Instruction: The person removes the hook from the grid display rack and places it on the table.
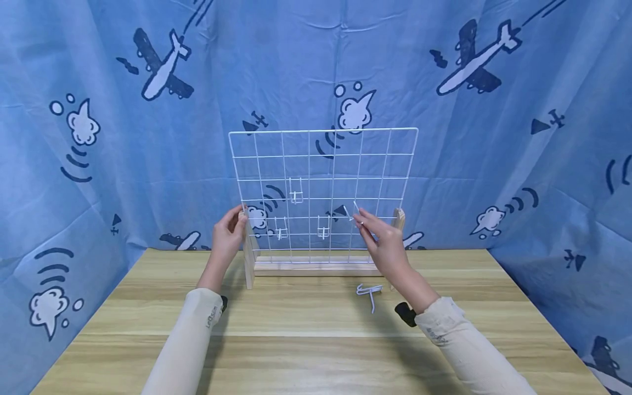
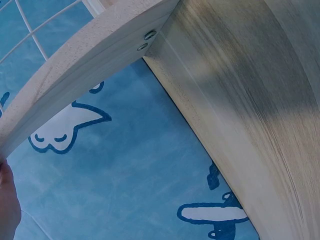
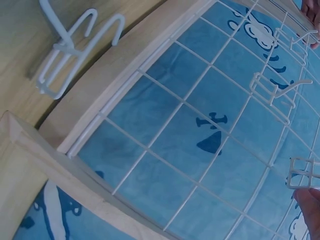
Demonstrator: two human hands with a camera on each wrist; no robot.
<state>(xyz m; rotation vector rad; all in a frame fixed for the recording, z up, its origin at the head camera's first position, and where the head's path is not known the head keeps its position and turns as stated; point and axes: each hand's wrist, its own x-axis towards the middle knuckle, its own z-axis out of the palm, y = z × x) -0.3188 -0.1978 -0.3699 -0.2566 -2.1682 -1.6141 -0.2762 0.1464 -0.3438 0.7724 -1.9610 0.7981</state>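
A white wire grid panel (image 1: pixel 321 181) stands upright in a wooden stand (image 1: pixel 316 269). My left hand (image 1: pixel 228 233) grips the top of the stand's left side post (image 1: pixel 249 255); in the left wrist view only a bit of that hand (image 2: pixel 8 205) shows. Between thumb and fingers my right hand (image 1: pixel 387 244) pinches a white wire hook (image 3: pixel 301 173), held close in front of the grid's right half. Three like hooks hang on the grid: an upper hook (image 1: pixel 296 197), a lower left hook (image 1: pixel 280 233) and a lower middle hook (image 1: pixel 323 232).
Another white wire hook (image 1: pixel 370 292) lies on the wooden table (image 1: pixel 296 345), in front of the stand and below my right hand. The stand's right side post (image 1: pixel 400 218) rises behind that hand. A blue curtain (image 1: pixel 316 66) with printed airplanes surrounds the table.
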